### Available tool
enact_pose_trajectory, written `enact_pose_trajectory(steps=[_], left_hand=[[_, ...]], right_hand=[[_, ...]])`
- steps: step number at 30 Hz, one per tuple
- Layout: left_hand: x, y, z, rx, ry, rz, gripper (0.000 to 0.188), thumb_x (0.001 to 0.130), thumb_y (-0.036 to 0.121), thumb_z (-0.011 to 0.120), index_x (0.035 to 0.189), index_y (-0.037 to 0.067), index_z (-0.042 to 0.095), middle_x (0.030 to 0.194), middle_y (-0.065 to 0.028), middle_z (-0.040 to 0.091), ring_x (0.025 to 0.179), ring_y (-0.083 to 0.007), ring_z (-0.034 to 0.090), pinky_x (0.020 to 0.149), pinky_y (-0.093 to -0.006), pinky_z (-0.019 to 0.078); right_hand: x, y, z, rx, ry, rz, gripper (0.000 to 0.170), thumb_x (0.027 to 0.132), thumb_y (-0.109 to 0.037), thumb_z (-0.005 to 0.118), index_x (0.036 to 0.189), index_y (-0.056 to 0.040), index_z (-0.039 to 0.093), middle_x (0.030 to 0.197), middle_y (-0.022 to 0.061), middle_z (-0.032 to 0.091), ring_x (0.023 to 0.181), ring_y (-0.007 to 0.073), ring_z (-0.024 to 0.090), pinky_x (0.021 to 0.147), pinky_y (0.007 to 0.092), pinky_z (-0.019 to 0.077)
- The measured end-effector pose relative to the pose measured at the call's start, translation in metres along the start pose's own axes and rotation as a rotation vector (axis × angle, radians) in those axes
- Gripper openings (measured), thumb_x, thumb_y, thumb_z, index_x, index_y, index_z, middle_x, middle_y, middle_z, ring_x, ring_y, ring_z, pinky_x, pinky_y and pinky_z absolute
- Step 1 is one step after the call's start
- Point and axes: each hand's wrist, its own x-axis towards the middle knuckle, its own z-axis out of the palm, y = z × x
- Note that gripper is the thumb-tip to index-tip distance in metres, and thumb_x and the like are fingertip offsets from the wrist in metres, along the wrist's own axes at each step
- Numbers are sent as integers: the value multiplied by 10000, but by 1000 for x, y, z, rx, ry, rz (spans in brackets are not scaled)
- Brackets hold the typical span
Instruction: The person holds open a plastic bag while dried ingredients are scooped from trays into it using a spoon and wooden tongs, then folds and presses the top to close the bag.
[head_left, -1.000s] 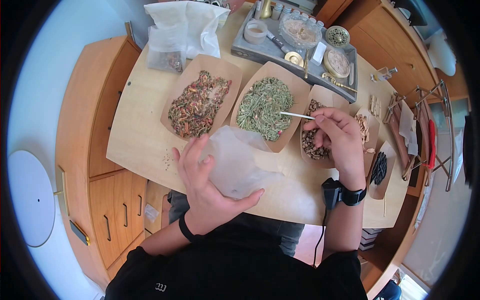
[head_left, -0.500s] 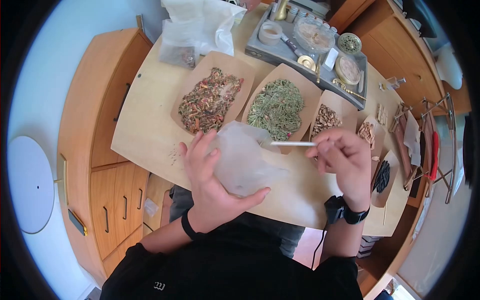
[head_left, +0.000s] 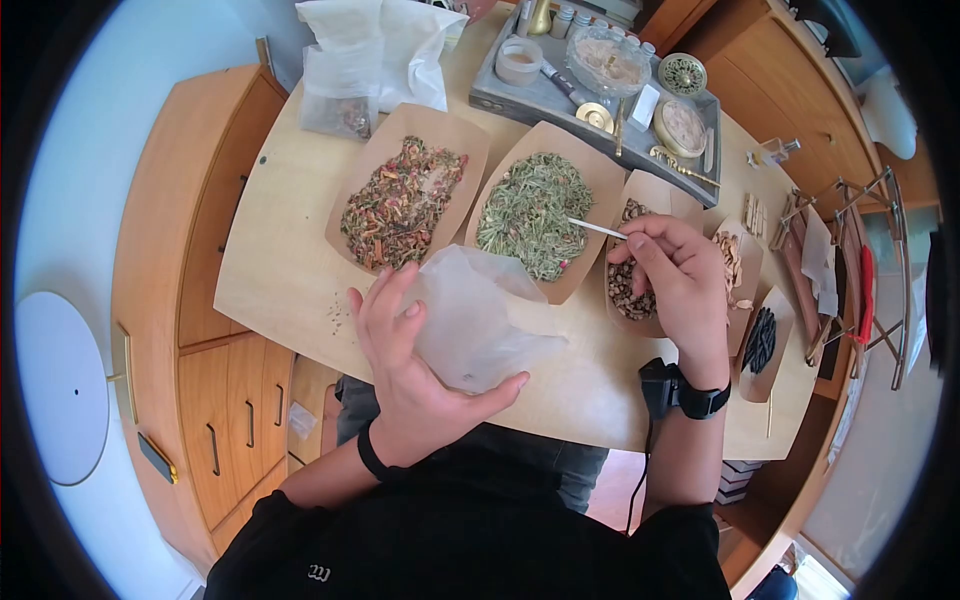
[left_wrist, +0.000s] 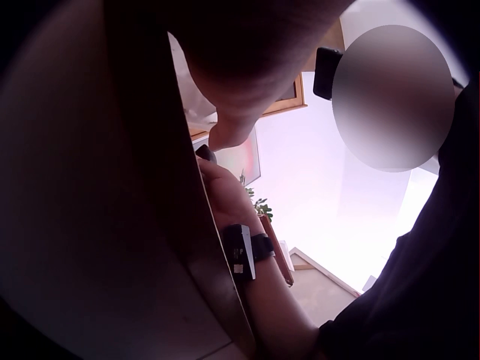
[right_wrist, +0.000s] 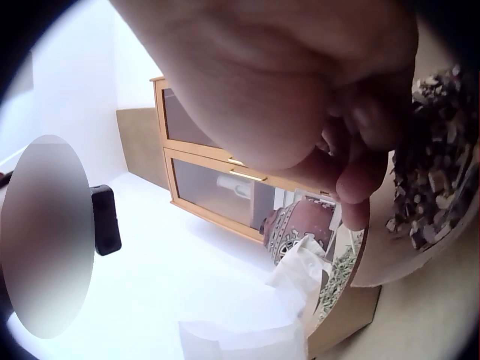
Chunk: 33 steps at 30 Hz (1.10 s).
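My right hand (head_left: 675,285) pinches a thin white stick (head_left: 598,229) between thumb and fingers. The stick's far end overlaps the shredded green herb (head_left: 535,205) in the middle paper tray (head_left: 597,165). In the right wrist view the curled fingers (right_wrist: 356,187) show beside the tray of brown chopped pieces (right_wrist: 431,187). My left hand (head_left: 405,365) is spread, palm up, with its thumb out to the right. A crumpled translucent white bag (head_left: 475,320) lies against that palm, between thumb and fingers. The left wrist view shows my left hand only dark and close up.
Left of the herb stands a paper tray of mixed reddish dried petals (head_left: 405,205). On the right are trays with pale slices (head_left: 728,262) and black sticks (head_left: 760,340). A grey tray (head_left: 485,95) with jars and brass tools stands behind; white bags (head_left: 410,55) are back left.
The white stick dipped toward the bag half a second ago, then swung back up over the green herb with my right hand. My left hand and the bag stay nearly in place.
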Motion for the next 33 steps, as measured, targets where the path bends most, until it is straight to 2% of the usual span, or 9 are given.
enact_pose_trajectory(steps=[10, 14, 17, 20, 22, 23, 26, 28, 33], left_hand=[[-2, -1, 1, -13, -2, -9, 1384, 690, 321, 1058, 1737, 171, 166, 1725, -265, 350, 1558, -485, 405, 1303, -685, 232], [-1, -1, 0, -12, -12, -19, 1384, 693, 320, 1056, 1740, 173, 163, 1728, -267, 344, 1554, -483, 407, 1302, -680, 237], [0, 0, -1, -18, -11, -25, 1385, 691, 321, 1056, 1741, 173, 165, 1728, -267, 347, 1553, -484, 409, 1303, -679, 237], [0, -1, 0, -16, -6, -20, 1386, 688, 326, 1058, 1741, 175, 169, 1727, -264, 355, 1552, -485, 413, 1306, -682, 229], [-1, -1, 2, -26, -1, -13, 1386, 686, 331, 1058, 1741, 176, 172, 1726, -262, 360, 1551, -484, 417, 1309, -685, 221], [-1, -1, 2, -23, 0, -12, 1387, 684, 333, 1059, 1740, 177, 172, 1726, -262, 363, 1552, -486, 417, 1309, -685, 223], [0, 0, 0, -4, -8, -13, 1389, 682, 333, 1061, 1739, 178, 174, 1725, -262, 365, 1555, -488, 416, 1307, -687, 230], [1, 0, -2, 11, -19, -11, 1389, 680, 331, 1062, 1738, 178, 175, 1724, -263, 364, 1556, -489, 415, 1304, -688, 236], [-1, -1, 0, 5, -10, -15, 1386, 688, 341, 1058, 1736, 176, 166, 1719, -262, 370, 1553, -484, 421, 1309, -692, 206]], right_hand=[[0, -1, -10, 230, -30, 106, 198, 1139, -112, 639, 1205, 26, 765, 1028, 104, 850, 675, 68, 654, 587, 204, 444], [-14, -9, -11, 293, -40, 117, 174, 1127, -85, 647, 1200, 18, 768, 1018, 102, 848, 688, 67, 659, 602, 206, 462], [-27, -16, -9, 249, -174, 125, 159, 1115, -53, 658, 1210, 5, 773, 1007, 94, 844, 705, 57, 652, 627, 203, 480], [-26, -9, -9, 158, -128, -49, 163, 1108, -33, 668, 1225, 2, 775, 982, 87, 834, 703, 46, 631, 632, 215, 489], [-16, -7, -15, -169, 172, -175, 171, 1116, -49, 671, 1241, 6, 773, 968, 79, 827, 705, 41, 619, 621, 224, 484], [-15, -5, -16, -171, 175, -173, 171, 1116, -49, 671, 1241, 6, 773, 968, 79, 827, 705, 41, 619, 621, 224, 484], [-15, -1, -15, -189, 111, -103, 174, 1122, -69, 671, 1236, 20, 769, 957, 72, 823, 686, 40, 611, 605, 226, 473], [-16, -3, -10, 4, -64, 59, 169, 1119, -69, 673, 1222, 28, 764, 967, 81, 830, 682, 39, 630, 594, 215, 472], [-11, -8, 0, 140, -61, 161, 179, 1127, -102, 663, 1199, 32, 758, 1006, 117, 847, 656, 57, 672, 549, 211, 458]])
